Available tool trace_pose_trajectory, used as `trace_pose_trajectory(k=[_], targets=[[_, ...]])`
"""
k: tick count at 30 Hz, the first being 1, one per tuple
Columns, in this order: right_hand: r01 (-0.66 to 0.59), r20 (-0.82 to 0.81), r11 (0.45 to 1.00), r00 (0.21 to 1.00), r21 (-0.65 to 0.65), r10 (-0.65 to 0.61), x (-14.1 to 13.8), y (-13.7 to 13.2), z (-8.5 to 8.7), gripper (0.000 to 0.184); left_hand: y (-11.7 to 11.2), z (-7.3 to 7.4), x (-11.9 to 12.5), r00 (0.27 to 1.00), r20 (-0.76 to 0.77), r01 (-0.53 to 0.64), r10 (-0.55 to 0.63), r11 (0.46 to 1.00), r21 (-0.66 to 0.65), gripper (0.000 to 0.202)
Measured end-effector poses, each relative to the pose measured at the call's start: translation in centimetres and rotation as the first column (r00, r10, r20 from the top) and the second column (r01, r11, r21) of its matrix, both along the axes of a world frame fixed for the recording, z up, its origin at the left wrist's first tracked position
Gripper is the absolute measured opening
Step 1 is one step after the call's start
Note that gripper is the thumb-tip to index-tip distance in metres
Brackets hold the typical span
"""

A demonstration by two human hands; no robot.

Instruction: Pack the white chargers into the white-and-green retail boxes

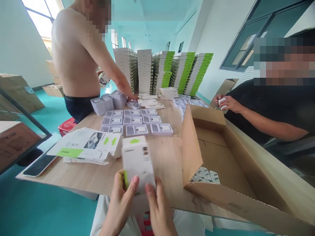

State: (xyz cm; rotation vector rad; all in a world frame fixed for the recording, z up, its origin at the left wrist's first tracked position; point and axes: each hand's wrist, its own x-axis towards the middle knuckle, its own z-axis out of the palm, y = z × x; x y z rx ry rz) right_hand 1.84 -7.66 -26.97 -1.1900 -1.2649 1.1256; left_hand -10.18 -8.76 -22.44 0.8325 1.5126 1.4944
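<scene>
A white box (pixel 137 162) with a green hang tab and printed icons is held upright above the near table edge. My left hand (pixel 123 193) grips its left side, thumb on the face. On the lower right side, my right hand (pixel 157 200) closes with thumb and fingers. Left of the box lies a stack of flat printed box blanks (pixel 91 144) in white and green. Behind it sit rows of white trays (pixel 136 130), each holding a small white item too small to name.
An open carton (pixel 221 157) with several small patterned pieces stands right. A phone (pixel 39 165) lies at the left table corner. Tall stacks of white trays or boxes (pixel 145 72) rise behind. One person stands left, reaching over the table; another (pixel 265 108) sits right, holding something white.
</scene>
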Motion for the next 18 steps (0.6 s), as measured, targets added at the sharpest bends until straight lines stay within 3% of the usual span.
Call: trace_pose_trajectory(k=[3, 4, 6, 8, 9, 11, 13, 16, 18], targets=[[0.119, 0.025, 0.977, 0.993, -0.175, -0.116, 1.9, 4.0, 1.2, 0.065, 0.5, 0.5, -1.0, 0.949, -0.282, -0.077, 0.138, 0.974, 0.215, 0.04], [0.13, 0.056, 0.969, 0.991, -0.211, -0.121, 2.6, 5.6, 1.8, 0.068, 0.8, 0.6, -2.0, 0.881, -0.418, -0.096, 0.22, 0.95, 0.298, 0.036], [0.152, 0.06, 0.968, 0.988, -0.201, -0.142, 3.5, 8.2, 2.5, 0.071, 1.7, 0.7, -5.5, 0.653, -0.655, -0.108, 0.381, 0.902, 0.418, 0.032], [0.192, 0.059, 0.963, 0.981, -0.19, -0.184, 4.0, 9.7, 2.8, 0.079, 2.6, 0.9, -10.3, 0.445, -0.811, -0.037, 0.379, 0.913, 0.407, 0.045], [0.22, 0.061, 0.958, 0.975, -0.185, -0.213, 4.1, 9.9, 2.6, 0.083, 2.9, 1.0, -12.8, 0.393, -0.867, 0.0, 0.307, 0.943, 0.334, 0.051], [0.278, 0.068, 0.945, 0.96, -0.173, -0.271, 3.9, 9.6, 1.9, 0.086, 3.2, 1.1, -17.5, 0.328, -0.936, 0.058, 0.127, 0.986, 0.154, 0.054], [0.326, 0.076, 0.938, 0.945, -0.115, -0.319, 3.5, 8.6, 0.9, 0.079, 3.1, 1.4, -20.8, 0.27, -0.963, 0.101, 0.013, 0.994, 0.042, 0.049], [0.371, 0.103, 0.924, 0.919, 0.095, -0.38, 2.8, 6.7, -0.3, 0.06, 1.7, 2.5, -22.0, 0.22, -0.973, 0.166, 0.066, 0.981, 0.104, 0.043], [0.355, 0.124, 0.911, 0.914, 0.211, -0.385, 2.6, 5.2, -0.4, 0.047, -0.3, 3.3, -20.6, 0.259, -0.945, 0.143, 0.198, 0.96, 0.241, 0.039]])
